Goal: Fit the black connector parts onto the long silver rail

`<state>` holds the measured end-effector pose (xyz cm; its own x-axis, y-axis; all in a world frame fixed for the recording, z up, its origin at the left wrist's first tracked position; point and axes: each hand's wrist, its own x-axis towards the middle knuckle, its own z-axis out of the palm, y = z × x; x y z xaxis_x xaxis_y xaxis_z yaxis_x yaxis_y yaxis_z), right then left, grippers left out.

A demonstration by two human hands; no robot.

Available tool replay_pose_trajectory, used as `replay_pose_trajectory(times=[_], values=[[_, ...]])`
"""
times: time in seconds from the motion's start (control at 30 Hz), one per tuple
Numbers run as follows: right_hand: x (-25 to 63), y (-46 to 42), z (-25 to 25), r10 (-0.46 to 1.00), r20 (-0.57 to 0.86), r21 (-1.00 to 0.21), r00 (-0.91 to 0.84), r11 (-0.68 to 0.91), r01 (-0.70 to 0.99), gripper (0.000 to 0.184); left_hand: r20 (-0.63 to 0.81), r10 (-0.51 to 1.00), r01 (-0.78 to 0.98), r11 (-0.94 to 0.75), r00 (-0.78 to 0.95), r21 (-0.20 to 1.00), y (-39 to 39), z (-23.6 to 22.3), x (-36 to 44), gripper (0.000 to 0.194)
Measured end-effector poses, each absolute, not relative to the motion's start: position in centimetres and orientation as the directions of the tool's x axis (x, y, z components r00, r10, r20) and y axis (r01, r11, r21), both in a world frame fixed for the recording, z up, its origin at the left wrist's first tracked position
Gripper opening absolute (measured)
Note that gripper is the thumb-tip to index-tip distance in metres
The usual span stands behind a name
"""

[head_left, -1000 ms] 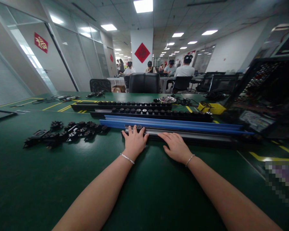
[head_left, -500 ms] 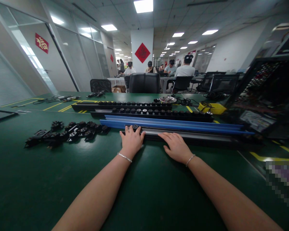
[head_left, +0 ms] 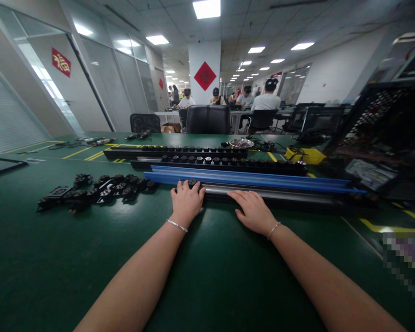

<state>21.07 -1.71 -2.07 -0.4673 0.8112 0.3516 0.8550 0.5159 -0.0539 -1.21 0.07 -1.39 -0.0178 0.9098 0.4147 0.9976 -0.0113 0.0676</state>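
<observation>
A long black rail with a silvery channel (head_left: 280,193) lies across the table in front of me. My left hand (head_left: 186,201) rests at its left end, fingers spread over a small black socket-like module (head_left: 192,182) seated there; the fingers partly hide the module. Further right, my right hand (head_left: 253,211) is open, its stretched fingertips touching the rail's near edge. Just behind this rail runs a blue rail (head_left: 249,177). To the left of my left hand lies a loose pile of similar black modules (head_left: 105,189).
Behind the blue rail are two more black rails lined with modules, the nearer rail (head_left: 217,160) and the farther rail (head_left: 124,153). A metal dish (head_left: 241,143), a yellow bin (head_left: 305,156) and cables stand beyond. A dark rack (head_left: 376,120) rises at right. Several people sit at far desks.
My left hand has shifted slightly left along the rail, with the black module under its fingers appearing to move a little left too. My right hand stays in place.
</observation>
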Motion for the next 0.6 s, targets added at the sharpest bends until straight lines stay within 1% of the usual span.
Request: replay_pose_trajectory(times=[0.2,0.6], values=[[21.1,-1.6,-2.2,0.815,0.344,-0.059,-0.466,0.514,0.856,0.055,0.411,0.910,0.997,0.022,-0.049,0.070,0.2,-1.3,-1.6,0.052],[21.2,-1.6,-2.2,0.812,0.349,-0.063,-0.467,0.518,0.853,0.055,0.412,0.906,0.991,0.054,-0.100,0.123,0.7,-1.3,-2.6,0.049]])
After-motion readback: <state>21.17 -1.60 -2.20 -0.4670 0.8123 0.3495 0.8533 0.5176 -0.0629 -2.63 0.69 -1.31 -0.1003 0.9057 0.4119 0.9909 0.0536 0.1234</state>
